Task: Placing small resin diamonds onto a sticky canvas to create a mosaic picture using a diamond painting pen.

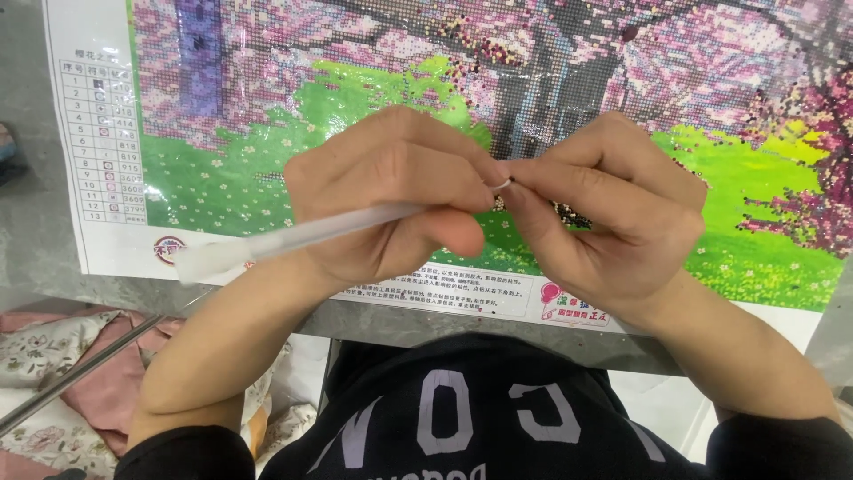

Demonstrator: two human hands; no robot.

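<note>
My left hand (pixel 391 191) curls around one white pen (pixel 293 238), thumb underneath, its tip pointing right. My right hand (pixel 613 218) pinches that tip with fingertips bent inward. Both hover above one bead picture (pixel 355 98) lying on the grey table (pixel 27 222), hiding part of it.

I am sitting at a grey worktop (pixel 35 240) that is running across the upper view, smooth and faintly glossy. Light is falling evenly over it, throwing no hard shadows. Below its near edge, at my left, pink floral bedding (pixel 53 356) is lying bunched up, and a thin metal rod (pixel 80 372) is slanting across it. At my lower right, a pale floor (pixel 662 404) is showing under the edge.
</note>
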